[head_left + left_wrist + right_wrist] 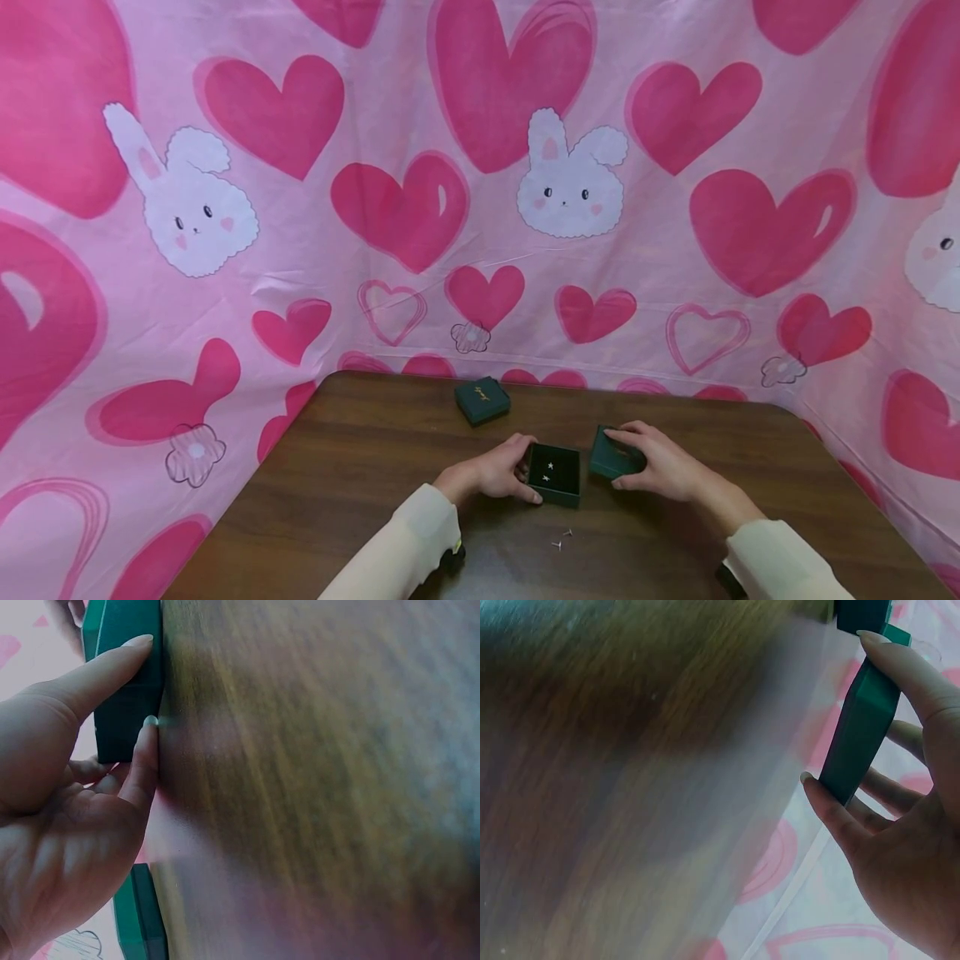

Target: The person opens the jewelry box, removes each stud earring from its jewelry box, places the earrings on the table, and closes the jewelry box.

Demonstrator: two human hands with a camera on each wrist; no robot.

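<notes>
An open dark green jewelry box base (564, 500) with a black lining stands on the table, gripped at its left side by my left hand (497, 471). Two small star-shaped stud earrings (551, 467) sit on the lining. Just to the right, my right hand (660, 465) holds the green box lid (607, 460) between thumb and fingers, slightly apart from the base. In the left wrist view, the thumb lies along the wall of the base (124, 724). The right wrist view has the lid (861, 735) tilted and off the tabletop.
Two tiny silvery stud-like pieces (557, 546) lie on the wooden table (360, 467) in front of the base. A second green box (482, 402), closed and with gold lettering, stands toward the back edge. Behind the table hangs a pink heart-and-bunny cloth (408, 317).
</notes>
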